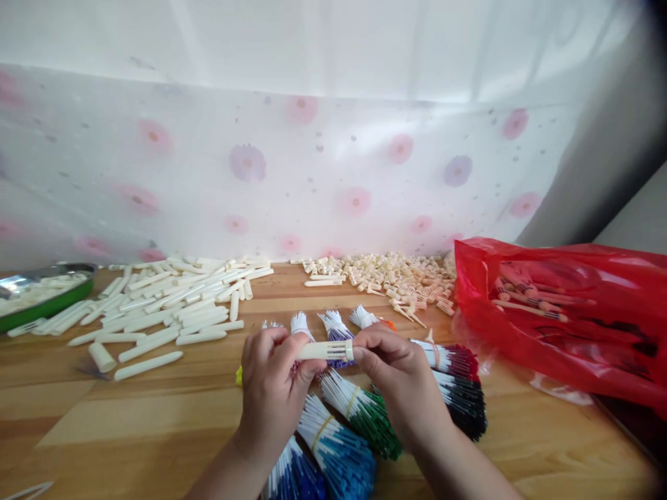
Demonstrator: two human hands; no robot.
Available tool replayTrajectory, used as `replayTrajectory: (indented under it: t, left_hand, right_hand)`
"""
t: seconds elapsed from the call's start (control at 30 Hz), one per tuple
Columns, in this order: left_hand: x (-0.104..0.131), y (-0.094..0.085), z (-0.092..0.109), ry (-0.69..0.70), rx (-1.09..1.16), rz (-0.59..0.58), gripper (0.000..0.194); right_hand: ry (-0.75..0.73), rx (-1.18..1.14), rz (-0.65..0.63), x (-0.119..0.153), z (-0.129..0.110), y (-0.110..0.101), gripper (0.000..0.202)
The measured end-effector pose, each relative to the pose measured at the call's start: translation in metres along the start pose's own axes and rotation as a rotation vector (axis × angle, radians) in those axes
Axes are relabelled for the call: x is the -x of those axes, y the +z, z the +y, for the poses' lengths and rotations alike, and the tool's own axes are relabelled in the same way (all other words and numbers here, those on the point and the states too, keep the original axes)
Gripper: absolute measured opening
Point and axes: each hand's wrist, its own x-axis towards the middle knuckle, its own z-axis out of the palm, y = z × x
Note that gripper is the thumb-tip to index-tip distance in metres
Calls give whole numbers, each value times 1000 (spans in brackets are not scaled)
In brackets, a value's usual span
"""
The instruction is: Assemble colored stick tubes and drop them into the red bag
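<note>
A cream-coloured multi-colour pen barrel (317,351) with slots near one end lies level between my two hands. My left hand (271,389) is closed round its left part. With thumb and forefinger, my right hand (399,378) pinches the slotted right end. Whether a separate cap sits at that end I cannot tell. Below and around the hands lie rubber-banded bundles of thin ink refills with white ends: dark blue (294,472), light blue (344,448), green (372,417), black (463,403), dark red (456,361) and purple (338,326). My hands partly cover several bundles.
Loose cream pen tubes (171,298) are heaped at the back left, beside a green-sided tray (57,300). Small slotted pen parts (396,274) form a pile at the back centre. A red plastic bag (588,347) with pens inside stands right. Flowered sheeting (313,173) covers the wall.
</note>
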Motion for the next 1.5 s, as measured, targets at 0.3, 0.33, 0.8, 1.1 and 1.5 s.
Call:
replayTrajectory:
  t: [0.3,0.33,0.8,1.1,1.5]
  left_hand:
    - [1,0,1,-49,40,-83,24]
    - [1,0,2,-47,20,-76,25]
    - [3,1,1,-60,-138,-79,26]
    - [1,10,-12,-188,-38,-248,27]
    - [-17,17,40,79,-48,-736,18]
  right_hand:
    - [-108,133,-77,-7,4,-9,10]
    - [-41,54,-63,-6,4,-7,10]
    - [389,-489,-26,-2,11,7,18]
    - [155,667,159,-32,26,-53,41]
    - [355,1299,-407,-81,60,-76,25]
